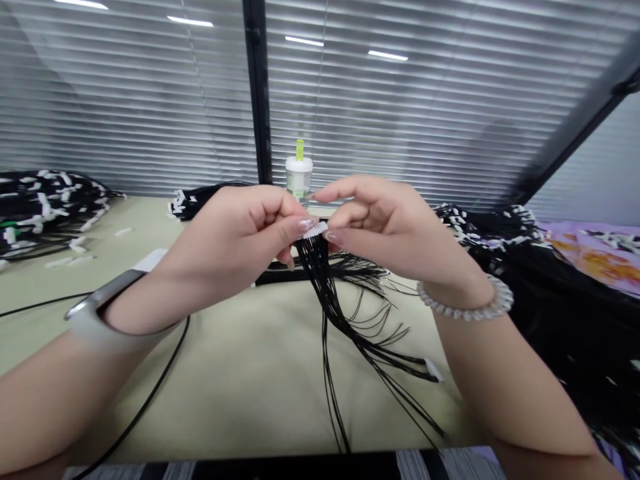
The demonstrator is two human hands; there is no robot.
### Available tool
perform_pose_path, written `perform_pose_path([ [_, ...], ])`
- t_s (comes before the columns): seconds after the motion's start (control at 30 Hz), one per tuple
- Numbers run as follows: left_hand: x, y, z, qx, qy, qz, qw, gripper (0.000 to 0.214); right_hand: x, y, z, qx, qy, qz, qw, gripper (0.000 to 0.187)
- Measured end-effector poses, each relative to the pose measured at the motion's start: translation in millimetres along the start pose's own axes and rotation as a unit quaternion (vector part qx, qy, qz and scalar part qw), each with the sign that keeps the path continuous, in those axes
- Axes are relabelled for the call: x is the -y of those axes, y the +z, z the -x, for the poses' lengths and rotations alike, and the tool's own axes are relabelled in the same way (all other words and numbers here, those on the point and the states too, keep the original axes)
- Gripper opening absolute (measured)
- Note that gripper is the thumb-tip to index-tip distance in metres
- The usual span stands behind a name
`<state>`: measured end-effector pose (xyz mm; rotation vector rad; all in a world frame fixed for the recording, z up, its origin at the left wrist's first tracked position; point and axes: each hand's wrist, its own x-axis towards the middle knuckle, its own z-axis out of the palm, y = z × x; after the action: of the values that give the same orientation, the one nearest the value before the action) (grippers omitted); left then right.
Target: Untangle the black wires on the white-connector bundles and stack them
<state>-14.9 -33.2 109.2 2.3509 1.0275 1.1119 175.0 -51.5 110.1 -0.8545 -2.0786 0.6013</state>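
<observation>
My left hand (pixel 240 233) and my right hand (pixel 385 223) meet above the beige table (pixel 250 373), both pinching a small white connector (pixel 315 231) between thumb and fingertips. A bundle of thin black wires (pixel 330 300) hangs from the connector and fans out over the table toward the near edge. One strand ends in another small white connector (pixel 433 370) lying on the table. My left wrist wears a white band, my right wrist a clear bead bracelet.
Heaps of black wire harnesses with white connectors lie at far left (pixel 45 207), behind my hands (pixel 200 198) and along the right (pixel 550 287). A small white jar with a green top (pixel 299 175) stands at the back. A black cable (pixel 150 393) crosses the table.
</observation>
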Motion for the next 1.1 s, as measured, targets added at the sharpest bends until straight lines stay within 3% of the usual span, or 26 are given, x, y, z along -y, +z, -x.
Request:
perform_pose_path([
  [0.3, 2, -0.3, 0, 0.008, 0.005, -0.002, 1.000, 0.019, -1, 4, 0, -0.017, -0.082, 0.097, 0.992, 0.035],
  [0.83, 12, 4.3, -7, 0.010, -0.018, -0.060, 0.998, 0.024, -31, 18, -10, -0.027, -0.079, 0.129, 0.988, 0.030],
  [1.1, 10, 3.6, -7, -0.028, -0.049, -0.071, 0.996, 0.021, -32, 27, -13, -0.116, -0.127, 0.159, 0.972, 0.022],
])
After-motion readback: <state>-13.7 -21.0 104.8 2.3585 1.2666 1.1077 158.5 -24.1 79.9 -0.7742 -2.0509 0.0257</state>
